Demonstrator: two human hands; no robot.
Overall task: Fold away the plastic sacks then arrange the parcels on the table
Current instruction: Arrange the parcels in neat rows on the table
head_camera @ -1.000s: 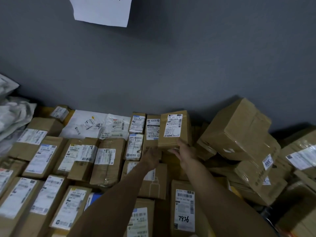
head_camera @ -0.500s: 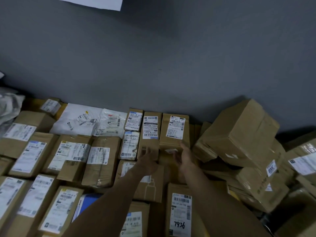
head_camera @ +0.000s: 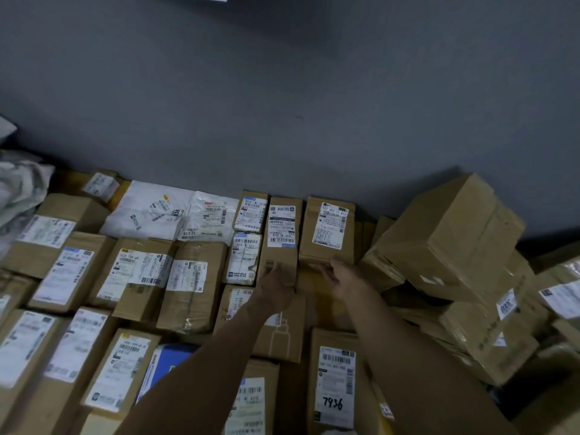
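Labelled brown parcels lie in rows on the table against a grey wall. My left hand (head_camera: 276,285) rests with its fingers on the near end of a narrow brown box (head_camera: 282,237) in the back row. My right hand (head_camera: 343,276) touches the near edge of the neighbouring brown box (head_camera: 329,230), which lies flat with its white label up. Neither hand grips anything. Crumpled pale plastic sacks (head_camera: 22,186) are heaped at the far left edge.
Two white mailer bags (head_camera: 150,208) lie at the back left of the row. A loose pile of larger cartons (head_camera: 448,237) leans at the right, close to my right arm. A box marked 7936 (head_camera: 335,381) sits under my right forearm.
The box my right hand held tilted up now lies flat in the back row beside the narrow box. Both hands have slid to the boxes' near ends.
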